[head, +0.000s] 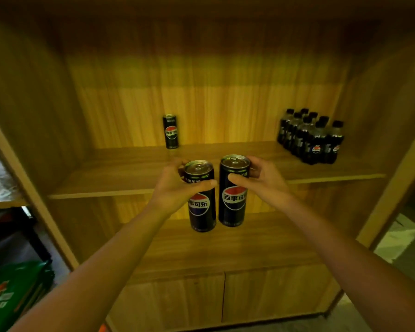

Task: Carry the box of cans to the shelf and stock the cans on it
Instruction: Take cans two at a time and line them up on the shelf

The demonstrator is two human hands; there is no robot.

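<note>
My left hand [175, 185] grips a tall black cola can [201, 209] near its top. My right hand [261, 180] grips a second black can [234, 202] the same way. Both cans hang upright, side by side, in front of the wooden shelf board [120, 178], level with its front edge. A third black can [170, 131] stands upright at the back of that shelf, left of centre. No box of cans is in view.
A shrink-wrapped pack of several small dark bottles [312, 137] stands at the shelf's right. A lower shelf board [225, 250] lies beneath, with closed cabinet doors [223, 300] under it. Green packaging [12, 291] sits on the floor at the left.
</note>
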